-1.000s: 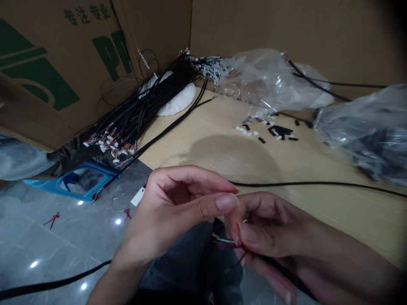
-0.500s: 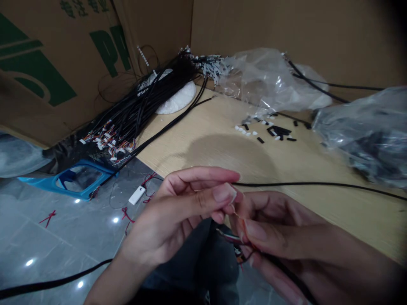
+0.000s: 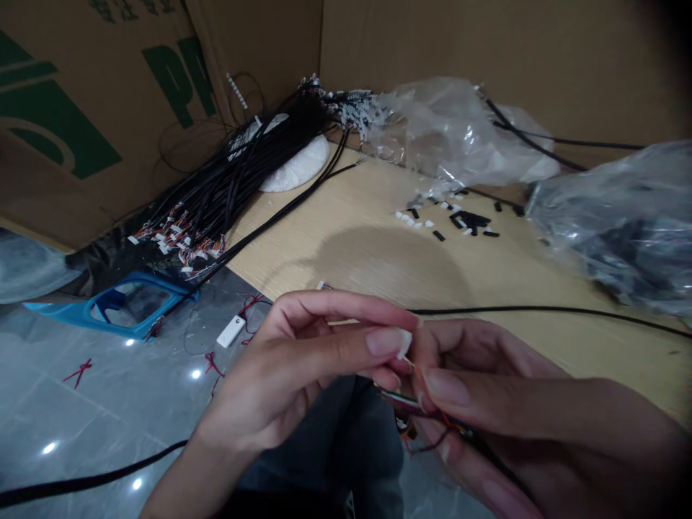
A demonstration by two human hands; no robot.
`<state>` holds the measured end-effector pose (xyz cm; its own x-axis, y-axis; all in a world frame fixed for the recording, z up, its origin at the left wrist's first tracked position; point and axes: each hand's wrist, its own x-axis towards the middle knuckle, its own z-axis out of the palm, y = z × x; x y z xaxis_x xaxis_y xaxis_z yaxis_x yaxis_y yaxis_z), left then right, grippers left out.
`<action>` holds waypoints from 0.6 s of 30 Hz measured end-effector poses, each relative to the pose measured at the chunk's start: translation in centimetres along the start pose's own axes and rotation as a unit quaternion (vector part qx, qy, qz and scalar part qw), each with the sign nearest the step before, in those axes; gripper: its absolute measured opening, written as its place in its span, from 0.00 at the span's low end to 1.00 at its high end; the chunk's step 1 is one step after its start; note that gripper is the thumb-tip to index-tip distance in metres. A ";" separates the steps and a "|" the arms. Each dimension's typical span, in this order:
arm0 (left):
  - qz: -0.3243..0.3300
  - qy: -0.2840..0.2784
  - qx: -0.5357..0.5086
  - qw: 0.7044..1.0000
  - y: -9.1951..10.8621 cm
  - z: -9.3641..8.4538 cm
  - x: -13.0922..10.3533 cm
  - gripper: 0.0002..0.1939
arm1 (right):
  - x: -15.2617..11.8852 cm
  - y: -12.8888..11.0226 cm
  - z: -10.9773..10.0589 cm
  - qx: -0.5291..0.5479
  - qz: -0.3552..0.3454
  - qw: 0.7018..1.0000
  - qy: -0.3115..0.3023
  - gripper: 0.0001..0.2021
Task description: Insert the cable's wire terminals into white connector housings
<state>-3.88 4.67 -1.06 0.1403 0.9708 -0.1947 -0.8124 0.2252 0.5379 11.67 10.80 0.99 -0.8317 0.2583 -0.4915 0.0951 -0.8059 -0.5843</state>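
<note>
My right hand point(image 3: 486, 389) is closed, with thumb and fingers pinching a black cable point(image 3: 500, 461) near its stripped end. Several thin coloured wires point(image 3: 400, 401) fan out of that end, dark, white and reddish ones pointing left below the thumb. A single orange wire point(image 3: 415, 369) runs from under the right thumb towards the other hand. At its tip, my left hand point(image 3: 324, 353) pinches between thumb and fingers; a small white patch shows at the thumb tip, and I cannot tell if it is nail or a separate piece. Both hands almost touch.
On the wooden table point(image 3: 303, 238) lie small black and white sleeves point(image 3: 470, 220), a clear plastic bag point(image 3: 432, 130) and another bag point(image 3: 616, 223) at right. A bundle of black cables point(image 3: 254, 166) with white connectors lies at left, beside a cardboard wall point(image 3: 389, 43). Below are a blue frame point(image 3: 178, 285) and tiled floor point(image 3: 119, 389).
Both hands have shifted slightly right in the picture, the left fingertips now closer to the right thumb along the orange wire. A small metallic end shows behind the left hand.
</note>
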 end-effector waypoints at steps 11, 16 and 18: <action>0.005 -0.009 0.011 1.000 0.0 0.0 -0.3 0.06 | -0.2 0.1 0.0 0.030 0.003 1.000 0.005 0.05; 0.008 -0.002 0.015 1.000 0.0 0.1 -0.1 0.05 | -0.3 0.3 -0.1 0.037 0.015 0.999 -0.002 0.05; 0.010 0.001 0.021 1.000 0.0 0.2 -0.1 0.05 | -0.3 0.4 -0.2 0.037 0.011 0.999 -0.004 0.05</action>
<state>-3.76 4.60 -0.91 0.1236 0.9749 -0.1851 -0.7904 0.2095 0.5756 12.10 10.51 0.75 -0.8340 0.2360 -0.4988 0.0731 -0.8487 -0.5238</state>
